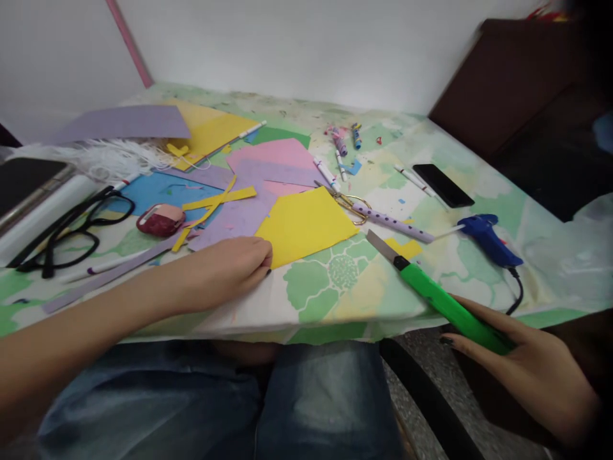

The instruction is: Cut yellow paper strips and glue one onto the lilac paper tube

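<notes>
Here, holds the cutter (pixel 438 297) in the closed right hand (pixel 536 364); slants its long axis far-left, blade (pixel 382 246) toward the yellow paper (pixel 309 220); rests the nearer left hand (pixel 234 268), curled, at the paper's near-left edge; cannot tell whether pinching it.

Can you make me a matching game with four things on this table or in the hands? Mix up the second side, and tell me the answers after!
Things:
1. Cutter
2. Glue gun
3. Eyeglasses
4. Scissors

Clues:
A. Black-framed
B. Gold-handled
C. Held in the right hand
D. Blue

Right pairs: 1-C, 2-D, 3-A, 4-B
</notes>
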A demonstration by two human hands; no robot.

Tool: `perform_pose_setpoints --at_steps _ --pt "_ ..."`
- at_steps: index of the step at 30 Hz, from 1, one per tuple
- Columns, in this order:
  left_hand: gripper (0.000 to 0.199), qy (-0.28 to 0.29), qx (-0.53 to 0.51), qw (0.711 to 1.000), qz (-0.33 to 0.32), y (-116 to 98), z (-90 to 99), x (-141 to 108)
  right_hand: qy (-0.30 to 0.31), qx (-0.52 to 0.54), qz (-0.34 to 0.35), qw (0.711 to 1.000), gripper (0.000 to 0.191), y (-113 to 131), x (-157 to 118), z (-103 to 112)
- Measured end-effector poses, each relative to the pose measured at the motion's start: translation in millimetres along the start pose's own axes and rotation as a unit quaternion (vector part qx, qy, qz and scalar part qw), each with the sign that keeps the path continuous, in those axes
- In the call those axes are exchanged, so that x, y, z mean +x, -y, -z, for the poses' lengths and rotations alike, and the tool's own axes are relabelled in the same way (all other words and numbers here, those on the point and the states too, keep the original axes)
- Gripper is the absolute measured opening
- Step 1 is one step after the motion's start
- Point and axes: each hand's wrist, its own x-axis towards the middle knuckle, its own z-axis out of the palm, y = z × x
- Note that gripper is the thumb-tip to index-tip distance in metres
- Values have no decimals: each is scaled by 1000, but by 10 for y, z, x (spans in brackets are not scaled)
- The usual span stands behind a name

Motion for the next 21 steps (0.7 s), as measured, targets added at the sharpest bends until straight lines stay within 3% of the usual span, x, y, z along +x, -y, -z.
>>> perform_pose_setpoints --at_steps 4,9,13,17,21 --pt "18 -30 -40 999 3 -204 -19 118 -11 1 2 1000 42 -11 -59 51" --pt "14 -68 -82 994 -18 -535 -110 445 -99 22 1 995 38 52 -216 89" --pt "13 -96 -142 985 -30 -688 -125 702 -87 50 39 994 27 191 -342 99" --pt "20 -120 -196 972 -55 -554 -116 737 -48 50 105 992 23 344 -469 72" --pt "23 -138 -115 962 -205 -187 -165 600 10 60 168 984 41 509 -621 -48"
